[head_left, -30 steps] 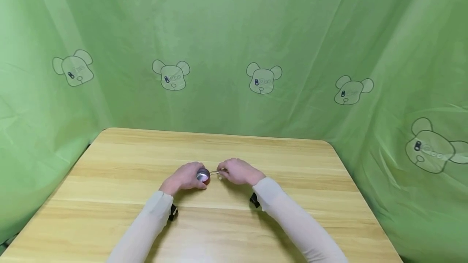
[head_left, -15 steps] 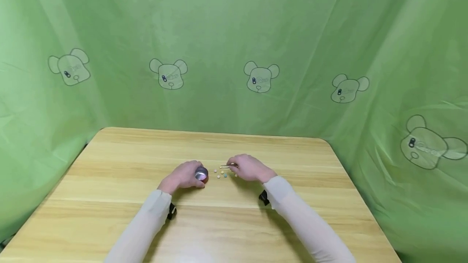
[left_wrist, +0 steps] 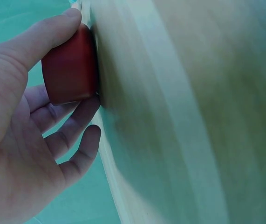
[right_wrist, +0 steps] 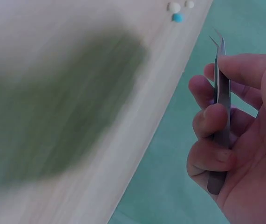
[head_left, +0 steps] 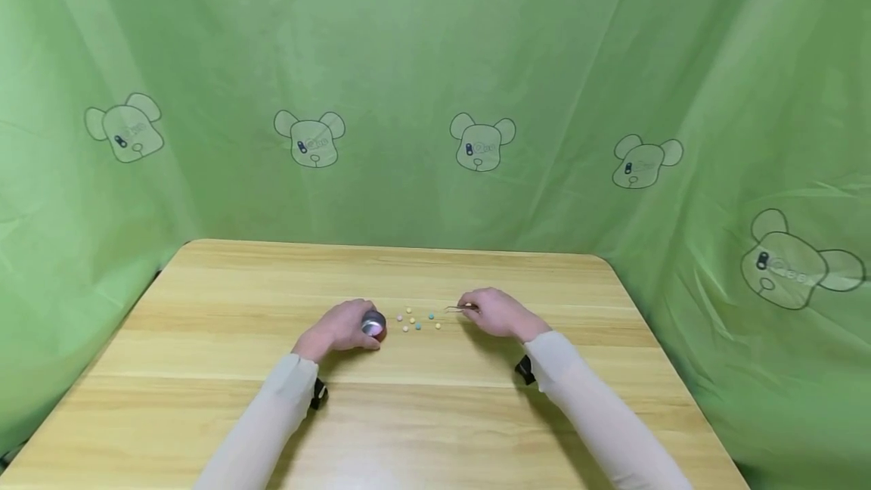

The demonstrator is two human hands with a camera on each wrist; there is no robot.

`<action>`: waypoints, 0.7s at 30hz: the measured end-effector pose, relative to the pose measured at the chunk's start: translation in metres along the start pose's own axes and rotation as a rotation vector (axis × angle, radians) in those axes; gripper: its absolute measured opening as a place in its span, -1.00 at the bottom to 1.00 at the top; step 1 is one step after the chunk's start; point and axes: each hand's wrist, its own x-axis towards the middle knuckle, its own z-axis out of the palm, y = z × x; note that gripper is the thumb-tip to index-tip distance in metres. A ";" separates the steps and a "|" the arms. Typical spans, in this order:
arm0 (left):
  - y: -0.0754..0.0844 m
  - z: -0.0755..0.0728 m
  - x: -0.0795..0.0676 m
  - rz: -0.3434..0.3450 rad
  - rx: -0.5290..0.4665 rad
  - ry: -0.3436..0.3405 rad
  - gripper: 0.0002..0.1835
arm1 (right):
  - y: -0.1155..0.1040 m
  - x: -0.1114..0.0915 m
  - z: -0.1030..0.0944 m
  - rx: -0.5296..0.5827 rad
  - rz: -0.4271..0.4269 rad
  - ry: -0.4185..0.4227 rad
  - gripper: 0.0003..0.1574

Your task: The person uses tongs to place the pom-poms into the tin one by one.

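My left hand [head_left: 345, 326] holds a small round tin [head_left: 373, 324], silvery inside and red on its outer wall [left_wrist: 71, 69], thumb on one side and fingers on the other. It stands on the wooden table with its opening up. To the right, my right hand [head_left: 500, 312] grips metal tweezers [right_wrist: 222, 102] with fine bent tips, which are parted with nothing between them. Between the hands lie several small beads in pale and blue tones, such as a blue bead [head_left: 418, 327] and a yellow bead [head_left: 438, 326]. The right fingers curl round the tweezers' body.
The wooden table [head_left: 422, 429] fills the lower part of the head view. Behind and beside it hangs a green curtain [head_left: 395, 203] printed with bear heads. A black strap device [head_left: 525, 369] sits under the right wrist.
My right hand with the tweezers has moved right, away from the tin. A blue bead and a yellow bead now show at the spot it left. The left hand stays at the tin.
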 end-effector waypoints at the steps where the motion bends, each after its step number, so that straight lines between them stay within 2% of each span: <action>1: 0.000 0.000 0.000 0.000 0.000 0.000 -0.40 | 0.001 -0.001 0.001 0.000 -0.005 -0.006 -0.77; 11: -0.001 0.001 0.001 -0.013 -0.013 0.000 -0.42 | 0.006 -0.002 0.013 -0.003 -0.077 -0.031 -0.79; 21: -0.002 0.001 0.001 0.000 0.000 0.005 -0.41 | 0.002 0.001 0.018 0.011 -0.058 -0.056 -0.79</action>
